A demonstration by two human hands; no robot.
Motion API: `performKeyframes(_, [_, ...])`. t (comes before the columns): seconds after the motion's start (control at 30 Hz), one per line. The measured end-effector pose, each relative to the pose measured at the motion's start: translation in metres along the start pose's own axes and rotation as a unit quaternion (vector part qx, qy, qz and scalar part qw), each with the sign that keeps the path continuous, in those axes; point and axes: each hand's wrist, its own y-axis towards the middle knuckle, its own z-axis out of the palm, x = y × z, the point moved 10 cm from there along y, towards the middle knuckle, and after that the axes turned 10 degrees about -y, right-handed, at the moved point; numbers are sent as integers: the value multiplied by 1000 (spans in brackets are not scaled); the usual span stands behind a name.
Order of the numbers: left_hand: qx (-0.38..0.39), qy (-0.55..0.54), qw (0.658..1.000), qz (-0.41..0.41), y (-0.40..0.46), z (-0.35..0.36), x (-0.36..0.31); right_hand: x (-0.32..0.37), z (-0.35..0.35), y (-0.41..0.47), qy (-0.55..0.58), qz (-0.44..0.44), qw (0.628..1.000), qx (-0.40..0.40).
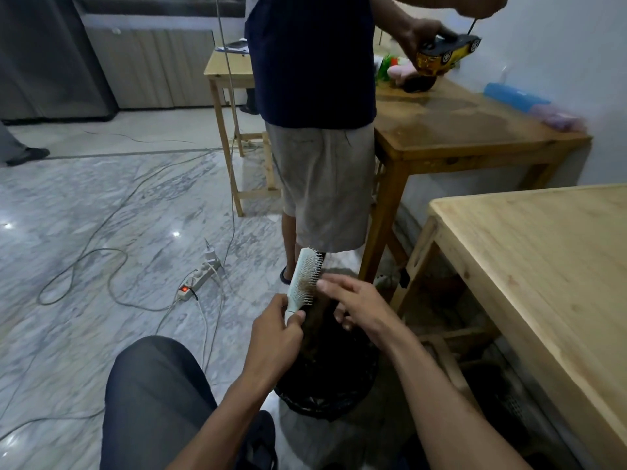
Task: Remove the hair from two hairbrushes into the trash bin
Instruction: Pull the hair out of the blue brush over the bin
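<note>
Head view: my left hand (275, 329) grips the hairbrush (304, 280) handle above the trash bin (325, 385). My right hand (356, 308), fingers loosely spread, reaches the bristles; I should pinch hair low and pull it free over the bin.

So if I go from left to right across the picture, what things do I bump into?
Power strip → left hand → white hairbrush → right hand → pale wooden table.

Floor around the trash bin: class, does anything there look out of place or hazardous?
Yes. A power strip with its red switch lit lies on the floor, loose cables looping across it: a likely trip hazard.
</note>
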Motion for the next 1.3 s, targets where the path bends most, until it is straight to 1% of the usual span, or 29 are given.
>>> performKeyframes(0.07, [10, -1, 1000, -8, 2, 3, 4, 0, 1, 3, 11, -17, 1000, -20])
performKeyframes(0.13, [11, -51, 998, -45, 6, 3, 12, -7, -6, 5, 37, -5, 998, -55])
performKeyframes(0.17, [-3, -103, 992, -69, 9, 1, 18, -14, -13, 5, 33, 11, 996, -80])
performKeyframes(0.2, [-34, -154, 983, -94, 12, -7, 24, -23, -22, 4, 22, 32, 993, -109])
performKeyframes(0.23, [-73, -193, 972, -108, 15, -19, 28, -35, -34, 0, 11, 56, 988, -140])
performKeyframes(0.27, [-106, -210, 966, -110, 20, -32, 31, -47, -44, -4, 0, 77, 984, -162])
performKeyframes(0.3, [-117, -205, 966, -103, 25, -42, 31, -57, -50, -8, -21, 94, 982, -163])
performKeyframes(0.4, [-78, -135, 985, -67, 32, -44, 23, -68, -43, -12, -81, 96, 987, -103])
performKeyframes(0.47, [-50, -78, 994, -50, 27, -32, 19, -59, -31, -11, -103, 93, 988, -70])
performKeyframes(0.53, [-30, -45, 998, -42, 20, -19, 19, -46, -22, -8, -129, 98, 986, -47])
performKeyframes(0.6, [-16, -33, 998, -45, 17, -10, 22, -35, -18, -5, -141, 89, 985, -50])
performKeyframes(0.67, [-4, -28, 999, -46, 14, -5, 24, -23, -16, -1, -100, 66, 991, -58])
performKeyframes(0.73, [8, -15, 999, -30, 11, 1, 18, -13, -11, 1, -33, 48, 997, -42])
performKeyframes(0.83, [26, 17, 999, 7, 5, 8, 3, -2, 12, 3, 35, 24, 998, 42])
performKeyframes(0.87, [31, 33, 999, 22, 5, 8, -3, 0, 18, 5, 50, 13, 997, 59])
performKeyframes(0.93, [41, 77, 995, 52, 4, 8, -14, 0, 19, 8, 64, -2, 997, 51])
performKeyframes(1.0, [54, 117, 989, 70, 3, 6, -19, -5, 14, 9, 54, 1, 998, 32])
performKeyframes(1.13, [74, 139, 984, 88, 2, 4, -18, -13, 7, 6, 37, 7, 999, 12])
performKeyframes(1.23, [58, 148, 982, 98, 3, 5, -17, -15, 2, 7, -20, 4, 1000, -21])
performKeyframes(1.3, [23, 168, 982, 84, 7, -3, -13, -21, -6, 7, -70, 10, 997, -44])
